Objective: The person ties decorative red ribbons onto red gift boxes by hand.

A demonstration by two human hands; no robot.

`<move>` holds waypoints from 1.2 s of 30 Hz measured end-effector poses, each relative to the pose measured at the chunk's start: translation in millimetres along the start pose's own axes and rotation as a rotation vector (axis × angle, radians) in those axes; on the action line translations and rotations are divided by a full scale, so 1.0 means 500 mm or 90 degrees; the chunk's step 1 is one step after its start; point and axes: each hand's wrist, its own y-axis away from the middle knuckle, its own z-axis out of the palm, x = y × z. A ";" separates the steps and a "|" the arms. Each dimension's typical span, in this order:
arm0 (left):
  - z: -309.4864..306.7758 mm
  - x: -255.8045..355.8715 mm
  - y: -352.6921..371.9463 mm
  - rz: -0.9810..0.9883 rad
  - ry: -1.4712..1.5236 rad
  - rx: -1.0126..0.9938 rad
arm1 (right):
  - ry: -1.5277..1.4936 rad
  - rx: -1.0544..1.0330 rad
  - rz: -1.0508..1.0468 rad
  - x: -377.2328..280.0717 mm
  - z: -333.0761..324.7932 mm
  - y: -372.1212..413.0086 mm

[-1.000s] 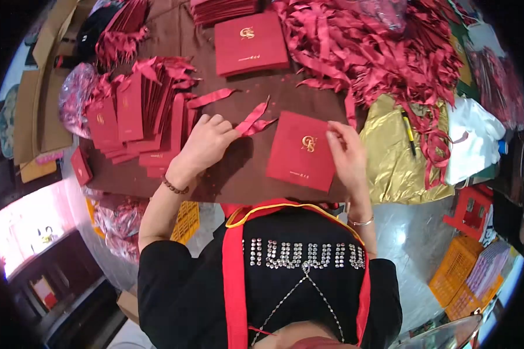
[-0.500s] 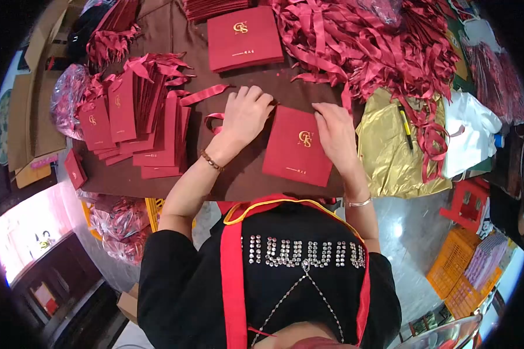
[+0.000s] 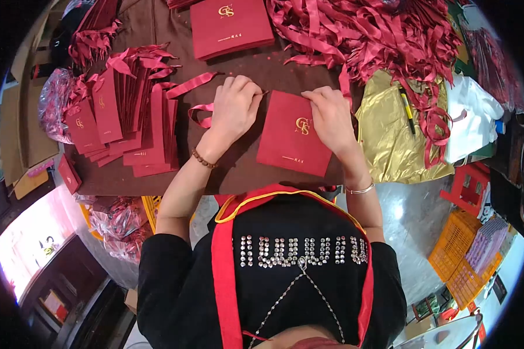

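The red paper bag [image 3: 288,145] lies flat on the counter [image 3: 244,171], between both hands. The right hand [image 3: 330,116] pinches its top edge with fingers pressed together. The left hand [image 3: 234,107] is curled at the top left corner, seemingly pinching a ribbon [image 3: 199,113] that loops out to its left. The work probably goes best with the bag pinned flat and the ribbon untwisted. Finished bags [image 3: 128,116] stand further left, and loose ribbons [image 3: 378,35] are heaped beyond the right hand.
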 end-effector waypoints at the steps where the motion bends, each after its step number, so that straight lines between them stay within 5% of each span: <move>1: -0.005 0.007 0.000 -0.011 -0.014 0.006 | 0.000 -0.007 0.006 -0.001 0.000 0.000; 12: -0.020 0.015 0.013 -0.059 0.018 0.037 | -0.039 -0.028 0.040 -0.040 -0.014 0.022; 14: -0.030 0.012 0.024 -0.319 0.283 -0.018 | -0.070 -0.018 0.043 -0.048 -0.017 0.038; 18: -0.052 0.041 0.030 -0.344 0.482 0.142 | -0.084 -0.024 0.038 -0.064 -0.019 0.063; 20: -0.068 0.053 0.041 -0.353 0.416 0.097 | 0.000 -0.020 0.033 -0.075 -0.025 0.067; 22: -0.076 0.067 0.049 -0.182 0.251 0.026 | 0.003 -0.037 0.035 -0.082 -0.028 0.071; 26: -0.060 0.102 0.076 -0.233 0.339 -0.126 | -0.008 -0.075 0.043 -0.091 -0.036 0.071; 36: -0.083 0.110 0.084 -0.359 0.404 -0.216 | -0.217 -0.121 0.098 -0.058 -0.043 0.055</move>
